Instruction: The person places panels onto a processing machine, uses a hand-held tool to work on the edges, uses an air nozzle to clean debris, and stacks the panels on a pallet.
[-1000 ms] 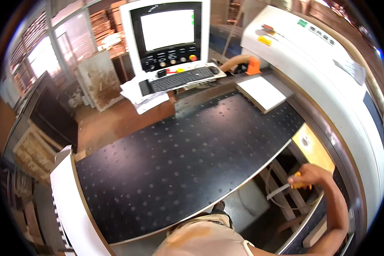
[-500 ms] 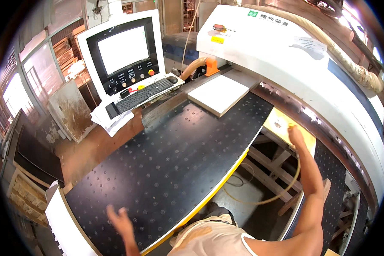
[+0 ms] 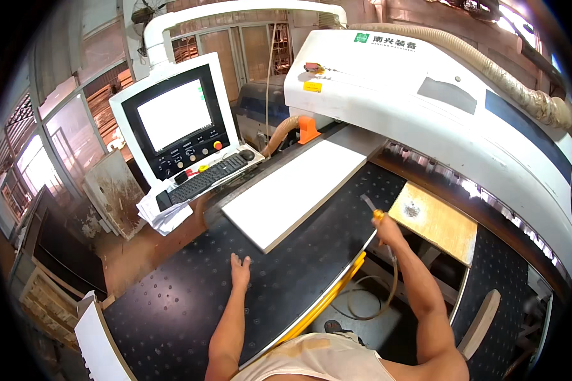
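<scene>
Daylight pours through tall paned windows (image 3: 51,136) on the left. A big white woodworking machine (image 3: 426,108) fills the right, its ribbed dust hose (image 3: 489,63) arching overhead, reddish floor (image 3: 152,244) below.

Bare left forearm rising from the bottom centre of the frame, left hand (image 3: 239,267) open, fingers spread, palm down, right arm extended at lower right, right hand (image 3: 386,230) closed in a fist
</scene>
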### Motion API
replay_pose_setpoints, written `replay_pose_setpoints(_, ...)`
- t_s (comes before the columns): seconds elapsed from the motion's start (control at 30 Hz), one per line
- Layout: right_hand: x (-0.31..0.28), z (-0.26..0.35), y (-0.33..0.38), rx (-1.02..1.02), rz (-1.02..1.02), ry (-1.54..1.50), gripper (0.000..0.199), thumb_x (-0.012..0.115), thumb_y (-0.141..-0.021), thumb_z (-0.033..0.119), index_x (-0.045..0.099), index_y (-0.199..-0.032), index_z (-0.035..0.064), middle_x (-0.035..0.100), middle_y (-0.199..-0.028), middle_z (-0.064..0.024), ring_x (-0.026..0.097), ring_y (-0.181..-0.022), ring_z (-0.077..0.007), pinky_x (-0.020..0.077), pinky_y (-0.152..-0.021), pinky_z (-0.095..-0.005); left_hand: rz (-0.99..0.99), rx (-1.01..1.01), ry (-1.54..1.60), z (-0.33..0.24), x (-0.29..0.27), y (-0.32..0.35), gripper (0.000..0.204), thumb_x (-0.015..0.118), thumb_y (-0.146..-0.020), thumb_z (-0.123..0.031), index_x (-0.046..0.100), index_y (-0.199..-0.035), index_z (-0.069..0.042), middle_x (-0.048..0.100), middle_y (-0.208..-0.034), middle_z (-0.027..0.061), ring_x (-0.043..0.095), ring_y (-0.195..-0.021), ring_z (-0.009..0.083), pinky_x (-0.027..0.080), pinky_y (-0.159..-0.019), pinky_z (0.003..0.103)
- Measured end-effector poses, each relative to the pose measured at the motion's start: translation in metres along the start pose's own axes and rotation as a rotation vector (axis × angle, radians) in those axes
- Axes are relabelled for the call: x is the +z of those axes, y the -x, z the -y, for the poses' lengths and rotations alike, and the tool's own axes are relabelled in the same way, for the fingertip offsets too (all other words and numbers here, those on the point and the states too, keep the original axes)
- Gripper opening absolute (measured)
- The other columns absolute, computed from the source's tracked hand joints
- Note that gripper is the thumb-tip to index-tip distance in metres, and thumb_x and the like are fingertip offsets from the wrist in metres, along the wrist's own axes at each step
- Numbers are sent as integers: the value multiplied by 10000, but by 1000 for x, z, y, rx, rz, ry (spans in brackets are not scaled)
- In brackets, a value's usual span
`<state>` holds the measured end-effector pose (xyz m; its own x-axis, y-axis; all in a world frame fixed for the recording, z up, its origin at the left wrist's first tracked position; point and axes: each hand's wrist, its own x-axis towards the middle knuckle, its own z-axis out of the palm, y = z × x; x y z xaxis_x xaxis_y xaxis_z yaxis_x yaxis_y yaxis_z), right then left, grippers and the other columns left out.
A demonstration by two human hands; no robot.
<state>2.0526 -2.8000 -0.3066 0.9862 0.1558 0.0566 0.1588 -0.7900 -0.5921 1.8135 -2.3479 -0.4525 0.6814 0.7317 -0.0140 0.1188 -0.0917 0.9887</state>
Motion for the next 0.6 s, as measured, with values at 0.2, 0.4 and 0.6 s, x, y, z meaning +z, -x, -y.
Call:
replay_pose_setpoints(0.2, 0, -124, -65, 186, -61, -250, 442, 567, -1009, 384, 545, -1138, -38, 691, -962, -283, 703, -872, -407, 547, -748, -472, -225, -81, 77, 8, 12, -31, 676, 625, -977, -161, 293, -1509, 92, 472, -1473, 236, 478, -1340, 310, 354, -1125, 383)
replay_pose_setpoints(0.4, 12, -148, -56, 269, 123, -697, 332, 571, -1031, 321, 532, -1228, 57, 582, -818, -51, 573, -634, -166, 522, -564, -318, -619, -268, -89, 36, -93, -11, 654, 660, -938, -157, 386, -1471, 102, 523, -1425, 252, 528, -1281, 327, 403, -1077, 401)
replay_pose_setpoints(0.6, 65, -171, -52, 284, 150, -874, 387, 584, -1031, 344, 502, -1312, 90, 593, -836, -52, 582, -632, -150, 497, -533, -291, -546, -286, 216, 44, -157, 35, 623, 602, -932, -55, 369, -1480, 128, 550, -1394, 241, 587, -1211, 293, 458, -1015, 361)
